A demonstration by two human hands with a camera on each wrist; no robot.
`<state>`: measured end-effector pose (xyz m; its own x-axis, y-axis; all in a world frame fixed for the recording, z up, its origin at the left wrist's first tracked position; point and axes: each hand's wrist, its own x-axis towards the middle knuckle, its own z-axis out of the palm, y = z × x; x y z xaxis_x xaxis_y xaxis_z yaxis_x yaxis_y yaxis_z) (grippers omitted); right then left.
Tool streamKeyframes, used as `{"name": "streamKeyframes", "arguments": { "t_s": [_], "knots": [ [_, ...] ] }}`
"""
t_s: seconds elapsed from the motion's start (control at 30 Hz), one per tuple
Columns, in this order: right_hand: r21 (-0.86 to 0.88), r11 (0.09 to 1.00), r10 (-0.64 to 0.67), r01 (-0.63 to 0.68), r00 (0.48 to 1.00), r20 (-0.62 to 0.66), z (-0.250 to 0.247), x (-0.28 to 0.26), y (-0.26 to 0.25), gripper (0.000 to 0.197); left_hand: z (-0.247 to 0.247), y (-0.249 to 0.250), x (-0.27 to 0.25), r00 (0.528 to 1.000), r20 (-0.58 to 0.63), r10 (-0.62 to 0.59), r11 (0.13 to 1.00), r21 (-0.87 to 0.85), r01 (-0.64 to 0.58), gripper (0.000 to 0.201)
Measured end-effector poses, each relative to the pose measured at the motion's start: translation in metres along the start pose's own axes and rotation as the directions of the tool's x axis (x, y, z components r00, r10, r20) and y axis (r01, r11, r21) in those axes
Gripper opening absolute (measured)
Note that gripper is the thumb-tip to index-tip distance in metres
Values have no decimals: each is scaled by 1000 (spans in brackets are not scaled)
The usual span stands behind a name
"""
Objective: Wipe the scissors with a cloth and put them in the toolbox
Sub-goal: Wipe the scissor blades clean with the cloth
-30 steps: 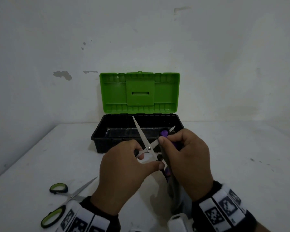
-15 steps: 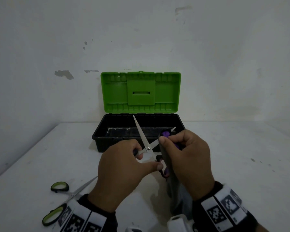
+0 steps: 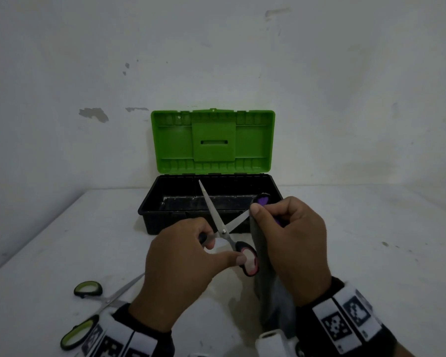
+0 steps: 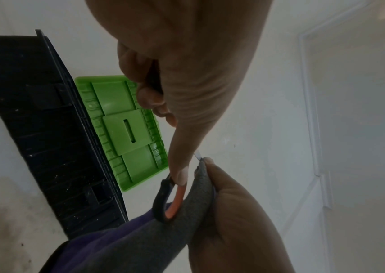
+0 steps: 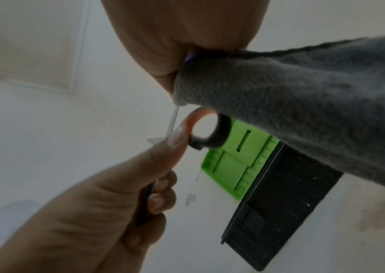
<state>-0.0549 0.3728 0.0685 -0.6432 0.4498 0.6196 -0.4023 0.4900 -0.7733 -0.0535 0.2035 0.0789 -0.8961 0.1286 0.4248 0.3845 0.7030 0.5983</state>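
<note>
Scissors (image 3: 224, 231) with black, pink-lined handles are held over the table, blades spread apart. My left hand (image 3: 191, 253) grips one handle, and its thumb rests at the other handle ring (image 5: 219, 136). My right hand (image 3: 273, 215) pinches a grey and purple cloth (image 3: 271, 292) around the right blade, whose tip is hidden. The left blade (image 3: 207, 199) points up over the toolbox (image 3: 150, 210), a black box that stands just behind with its green lid (image 3: 213, 143) raised. In the left wrist view the cloth (image 4: 163, 240) hangs under the handle ring (image 4: 163, 201).
A second pair of scissors (image 3: 88, 289) with green and black handles lies on the white table (image 3: 371, 253) at the front left, beside my left wrist. A white wall rises close behind the toolbox. The table's left edge runs diagonally at far left.
My right hand has slid the cloth a little outward along the right blade, covering its tip. The pink-lined handle ring shows more. The left hand has barely moved.
</note>
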Motion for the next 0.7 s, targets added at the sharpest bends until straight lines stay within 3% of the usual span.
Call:
{"name": "streamKeyframes", "arguments": {
  "t_s": [0.37,0.57,0.7],
  "knots": [
    [20,997,80,-79,996,-42,-4,11,5,20,1,10,-2,1000,-2,4,1000,24,-4,53],
    [-4,999,54,-55,998,-26,-4,9,5,20,4,8,-2,1000,7,-17,1000,-26,17,52],
    [-31,994,104,-107,991,-85,-13,31,16,22,7,3,-3,998,19,-52,997,-57,53,54]
  ]
}}
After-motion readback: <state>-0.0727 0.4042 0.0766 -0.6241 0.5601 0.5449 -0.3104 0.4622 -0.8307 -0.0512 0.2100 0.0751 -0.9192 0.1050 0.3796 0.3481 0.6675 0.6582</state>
